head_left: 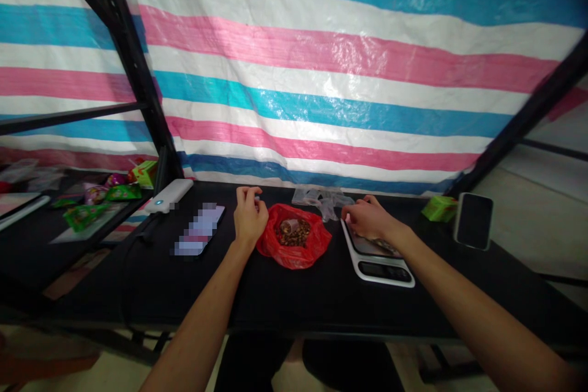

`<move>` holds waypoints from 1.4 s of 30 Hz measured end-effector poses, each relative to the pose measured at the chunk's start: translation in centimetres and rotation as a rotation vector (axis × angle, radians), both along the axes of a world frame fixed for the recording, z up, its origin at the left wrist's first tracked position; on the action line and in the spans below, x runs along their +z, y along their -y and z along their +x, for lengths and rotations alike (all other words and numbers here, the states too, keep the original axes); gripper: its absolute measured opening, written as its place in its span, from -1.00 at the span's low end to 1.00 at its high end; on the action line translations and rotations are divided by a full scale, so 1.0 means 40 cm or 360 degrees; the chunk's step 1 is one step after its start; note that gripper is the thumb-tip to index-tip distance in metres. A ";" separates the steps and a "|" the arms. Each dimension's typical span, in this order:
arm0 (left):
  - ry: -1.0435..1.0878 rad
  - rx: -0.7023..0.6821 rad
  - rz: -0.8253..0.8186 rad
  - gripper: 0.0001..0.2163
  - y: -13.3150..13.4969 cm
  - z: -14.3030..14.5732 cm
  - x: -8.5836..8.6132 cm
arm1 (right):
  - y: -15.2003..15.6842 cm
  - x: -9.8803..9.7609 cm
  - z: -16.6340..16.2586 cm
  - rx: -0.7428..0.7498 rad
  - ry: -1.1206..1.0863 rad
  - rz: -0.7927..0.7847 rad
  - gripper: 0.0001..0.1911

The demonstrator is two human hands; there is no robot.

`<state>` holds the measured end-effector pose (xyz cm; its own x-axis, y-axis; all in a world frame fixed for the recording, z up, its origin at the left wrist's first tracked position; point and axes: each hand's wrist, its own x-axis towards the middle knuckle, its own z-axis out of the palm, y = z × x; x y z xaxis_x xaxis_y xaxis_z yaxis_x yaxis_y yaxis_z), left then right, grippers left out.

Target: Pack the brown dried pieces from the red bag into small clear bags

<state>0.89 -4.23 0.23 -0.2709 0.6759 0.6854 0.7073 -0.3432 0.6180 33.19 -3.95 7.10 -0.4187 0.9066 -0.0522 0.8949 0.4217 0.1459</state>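
Note:
My left hand (250, 218) is at the left edge of a red plastic bag (294, 261), its fingers loosely bent and somewhat apart, with nothing visible in them. The bag's mouth is spread wide, showing small brown pieces (301, 234) like beans or pellets and a small clear cup (290, 226) lying among them. Over the back of a white kitchen scale (358, 260) is my right hand (370, 218), fingers bent down and pressed together. What they grip, if anything, is hidden. Beneath its wrist, something clear and brownish (384, 246) lies on the scale's plate.
Clear plastic bags (324, 199) lie behind the red bag. To the left are a phone (201, 231), a white power bank (171, 195) with a cable and colourful packets (87, 214). On the right stand a green box (440, 208) and an upright dark-screened device (474, 220).

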 end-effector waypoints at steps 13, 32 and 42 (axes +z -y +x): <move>0.0024 0.0021 0.0008 -0.77 0.003 0.000 0.004 | 0.039 0.023 -0.130 0.0399 -0.0713 0.0093 -0.73; 0.0071 0.0026 0.0050 -0.76 0.000 -0.010 0.008 | 0.121 -0.026 0.190 -0.0158 -0.0637 -0.0006 -0.11; 0.0124 0.0029 0.0054 -0.78 -0.011 -0.013 0.003 | 0.113 -0.098 0.189 -0.0168 -0.0687 0.0116 -0.41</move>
